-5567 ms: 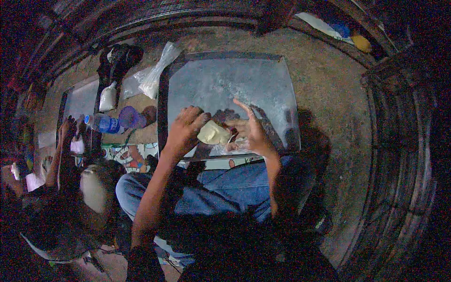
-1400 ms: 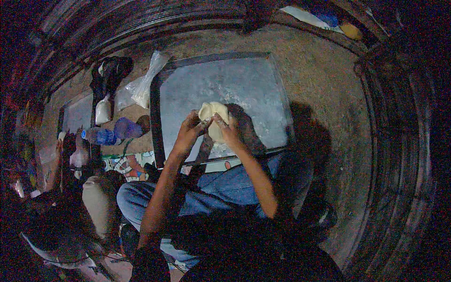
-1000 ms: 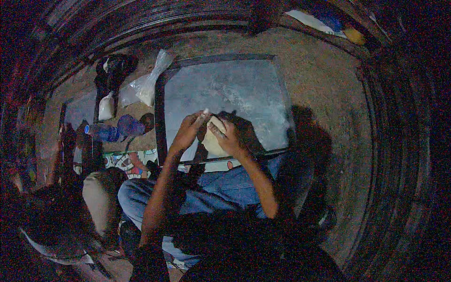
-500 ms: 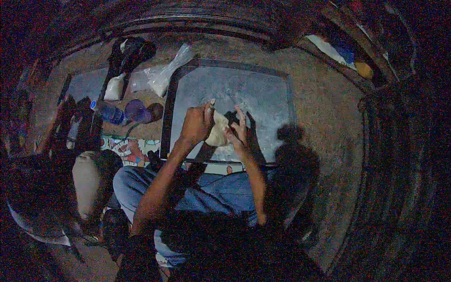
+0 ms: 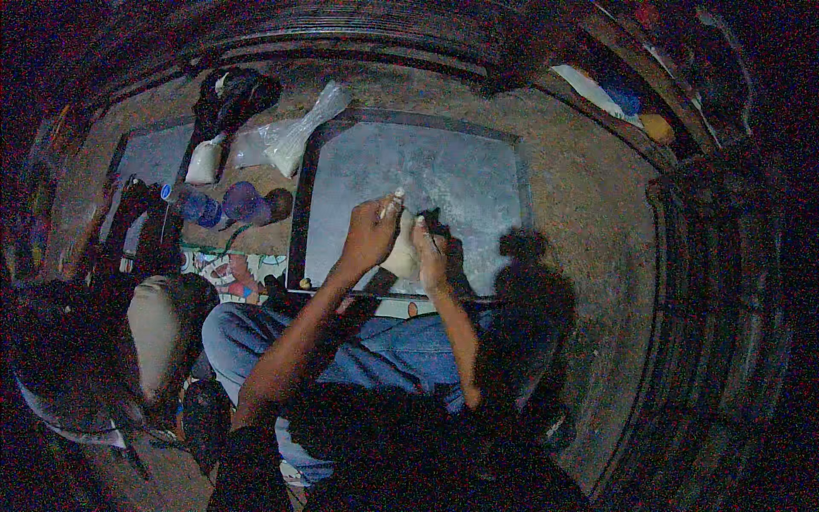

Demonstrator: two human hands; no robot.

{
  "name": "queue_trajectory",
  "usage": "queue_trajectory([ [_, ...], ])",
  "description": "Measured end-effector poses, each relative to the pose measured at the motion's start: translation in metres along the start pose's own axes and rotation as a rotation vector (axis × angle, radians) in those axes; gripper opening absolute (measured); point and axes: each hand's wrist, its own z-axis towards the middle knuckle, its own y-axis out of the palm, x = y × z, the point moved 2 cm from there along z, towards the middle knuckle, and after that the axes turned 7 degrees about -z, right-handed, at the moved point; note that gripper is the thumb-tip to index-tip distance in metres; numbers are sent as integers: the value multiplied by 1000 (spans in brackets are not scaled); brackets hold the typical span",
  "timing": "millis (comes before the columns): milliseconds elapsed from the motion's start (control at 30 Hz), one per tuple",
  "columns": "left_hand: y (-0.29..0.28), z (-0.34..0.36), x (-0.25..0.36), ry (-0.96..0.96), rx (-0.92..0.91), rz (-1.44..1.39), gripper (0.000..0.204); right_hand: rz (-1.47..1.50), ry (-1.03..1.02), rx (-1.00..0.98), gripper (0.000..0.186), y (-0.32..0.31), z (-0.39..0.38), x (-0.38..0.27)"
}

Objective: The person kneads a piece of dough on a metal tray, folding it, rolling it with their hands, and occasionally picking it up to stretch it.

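A pale lump of dough (image 5: pixel 401 258) is between my hands over a dark-rimmed, flour-dusted grey board (image 5: pixel 358 158). On its left side my left hand (image 5: pixel 372 232) has its fingers closed, with a whitened thumb tip pointing up. My right hand (image 5: pixel 432 258) presses against the dough's right side, its fingers curled and also whitened at the tips. The fingers hide part of the dough. Whether its underside touches the board I cannot tell.
Left of the board lie a clear bottle with a blue cap (image 5: pixel 194 205), a purple round container (image 5: pixel 242 201) and clear bags of white powder (image 5: pixel 288 154). A smaller white bag (image 5: pixel 205 162) is beyond. Another person's knee (image 5: pixel 156 333) and a second board (image 5: pixel 158 154) are at far left.
Both hands have come closer together around the dough. My right hand, spread before, has curled in against it, and my left hand has shifted slightly right.
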Motion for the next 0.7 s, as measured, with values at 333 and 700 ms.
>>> queue_trajectory([
  [333,-19,11,-2,12,-33,38,33,-579,-356,-169,44,-11,12,-19],
  [700,-15,-1,16,-39,242,-172,20,1189,524,-482,70,-2,-1,-18],
])
